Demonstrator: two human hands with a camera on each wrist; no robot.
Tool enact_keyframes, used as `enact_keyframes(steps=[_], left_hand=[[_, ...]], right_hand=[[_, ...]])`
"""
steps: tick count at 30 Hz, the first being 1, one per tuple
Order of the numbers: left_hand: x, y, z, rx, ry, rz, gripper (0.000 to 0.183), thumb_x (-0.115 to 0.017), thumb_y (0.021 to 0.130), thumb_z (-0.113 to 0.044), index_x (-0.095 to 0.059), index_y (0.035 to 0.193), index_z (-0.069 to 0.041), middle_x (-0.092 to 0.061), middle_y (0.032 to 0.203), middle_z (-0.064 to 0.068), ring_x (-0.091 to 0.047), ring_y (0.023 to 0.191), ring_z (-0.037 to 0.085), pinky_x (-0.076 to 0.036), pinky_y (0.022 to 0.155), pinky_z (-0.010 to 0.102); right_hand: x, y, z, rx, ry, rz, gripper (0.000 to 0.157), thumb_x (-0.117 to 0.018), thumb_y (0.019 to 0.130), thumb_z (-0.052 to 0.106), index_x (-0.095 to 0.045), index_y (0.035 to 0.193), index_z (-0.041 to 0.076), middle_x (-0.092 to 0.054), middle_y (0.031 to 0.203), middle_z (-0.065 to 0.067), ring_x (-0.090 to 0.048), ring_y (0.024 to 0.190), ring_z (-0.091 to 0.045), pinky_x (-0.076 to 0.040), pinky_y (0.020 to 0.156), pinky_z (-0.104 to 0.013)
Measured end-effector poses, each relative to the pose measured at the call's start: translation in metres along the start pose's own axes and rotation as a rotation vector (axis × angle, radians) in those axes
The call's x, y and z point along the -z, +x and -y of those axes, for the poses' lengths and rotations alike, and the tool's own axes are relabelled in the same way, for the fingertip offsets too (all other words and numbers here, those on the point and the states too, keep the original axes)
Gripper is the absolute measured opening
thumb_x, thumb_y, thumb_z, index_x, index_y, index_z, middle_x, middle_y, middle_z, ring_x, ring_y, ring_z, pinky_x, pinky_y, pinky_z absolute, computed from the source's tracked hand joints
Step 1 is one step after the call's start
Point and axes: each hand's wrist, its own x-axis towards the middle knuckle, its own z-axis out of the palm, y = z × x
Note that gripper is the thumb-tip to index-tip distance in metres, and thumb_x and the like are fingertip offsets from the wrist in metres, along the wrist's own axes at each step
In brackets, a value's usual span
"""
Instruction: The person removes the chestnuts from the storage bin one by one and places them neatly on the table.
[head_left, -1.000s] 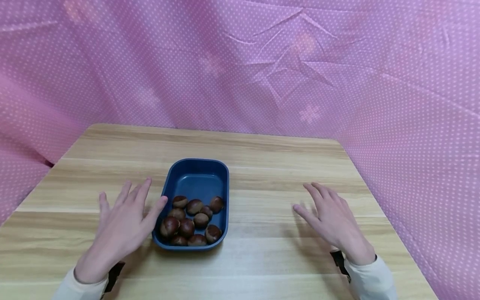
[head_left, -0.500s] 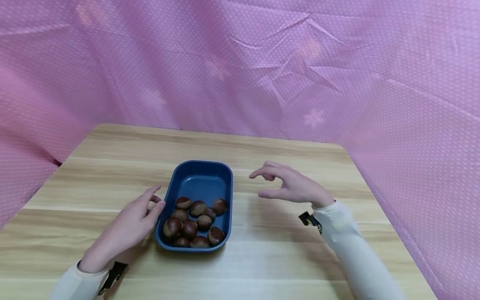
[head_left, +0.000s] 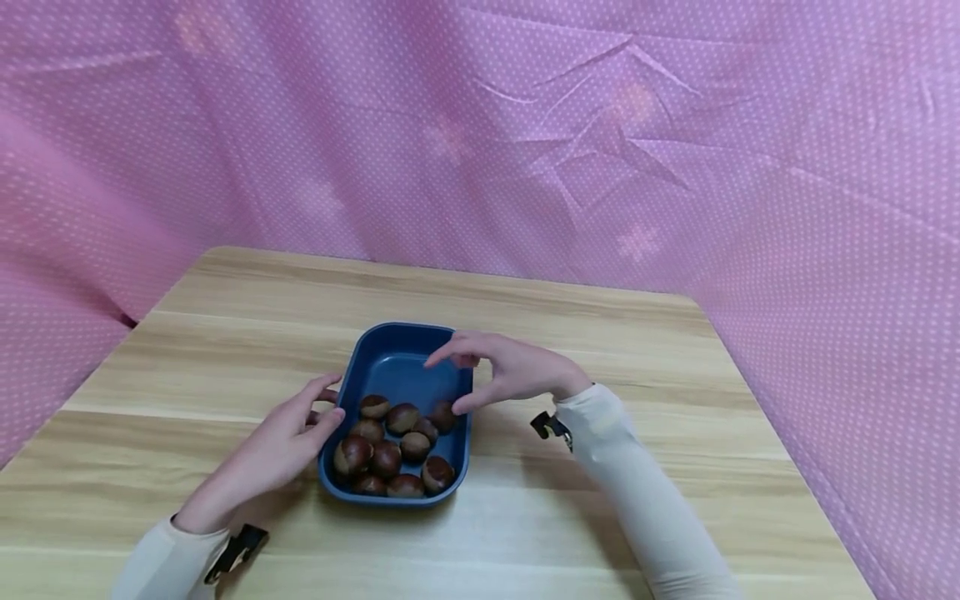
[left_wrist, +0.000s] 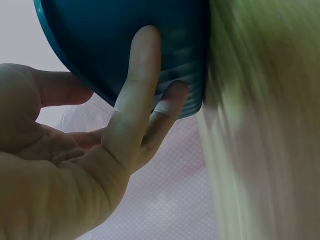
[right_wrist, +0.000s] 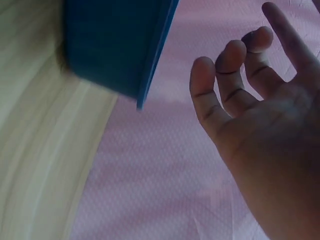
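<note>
A dark blue rectangular tray (head_left: 405, 379) with rounded corners sits on the table. Several brown chestnuts (head_left: 386, 458) lie in its near half. My left hand (head_left: 281, 437) is at the tray's left side, its thumb by the rim. In the left wrist view its extended fingers (left_wrist: 145, 60) lie against the outer wall of the tray (left_wrist: 95, 40). My right hand (head_left: 510, 367) reaches over the tray's right rim, thumb and index finger apart, above the chestnut (head_left: 442, 417) nearest that rim. Nothing is held in it. In the right wrist view several of its fingers (right_wrist: 204, 82) are bent, beside the tray (right_wrist: 117, 45).
The tray stands on a light wood-grain table (head_left: 600, 350). Pink dotted cloth (head_left: 480, 150) hangs behind the table and at both sides. A black strap piece (head_left: 236, 554) shows at the left wrist and another strap piece (head_left: 551, 429) at the right.
My right hand has swung left from the table's right side to above the tray. My left hand's spread fingers have drawn together against the tray's side. The chestnuts keep their arrangement.
</note>
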Motion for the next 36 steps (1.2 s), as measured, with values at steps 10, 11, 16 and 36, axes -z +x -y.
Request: enact_keyframes(steps=[10,11,16,36], left_hand=[[-0.005,-0.005,0.003,-0.017,-0.016,-0.008,0.058,-0.058,0.105,-0.014,-0.033,0.157,-0.005,-0.054,0.140,0.026,-0.068,0.109,0.030,-0.058,0.084,0.041],[-0.005,-0.005,0.003,-0.017,-0.013,-0.008,0.058,-0.058,0.105,-0.014,-0.033,0.157,-0.005,-0.054,0.140,0.026,-0.068,0.109,0.029,-0.058,0.083,0.040],[-0.005,-0.004,0.003,-0.005,-0.003,0.001,0.058,-0.058,0.105,-0.016,-0.034,0.157,-0.007,-0.053,0.142,0.025,-0.068,0.109,0.029,-0.057,0.078,0.034],[-0.007,-0.007,0.000,-0.033,0.010,-0.001,0.061,-0.057,0.106,-0.020,-0.030,0.158,-0.004,-0.057,0.137,0.025,-0.070,0.103,0.023,-0.055,0.075,0.030]], right_hand=[[-0.031,0.028,0.006,0.018,0.005,0.158,0.061,-0.081,0.089,0.038,-0.059,0.142,0.020,-0.058,0.114,-0.007,-0.051,0.102,-0.029,-0.045,0.085,-0.042],[-0.034,0.030,0.006,0.015,-0.005,0.171,0.061,-0.081,0.089,0.038,-0.058,0.142,0.019,-0.059,0.117,-0.007,-0.052,0.105,-0.029,-0.045,0.087,-0.040],[-0.045,0.035,0.009,-0.040,-0.092,0.225,0.059,-0.079,0.089,0.044,-0.059,0.141,0.026,-0.058,0.135,0.005,-0.049,0.128,-0.019,-0.039,0.109,-0.033],[-0.080,0.050,0.020,-0.033,-0.248,0.252,0.056,-0.075,0.090,0.052,-0.060,0.139,0.030,-0.057,0.123,0.008,-0.050,0.115,-0.006,-0.040,0.100,-0.019]])
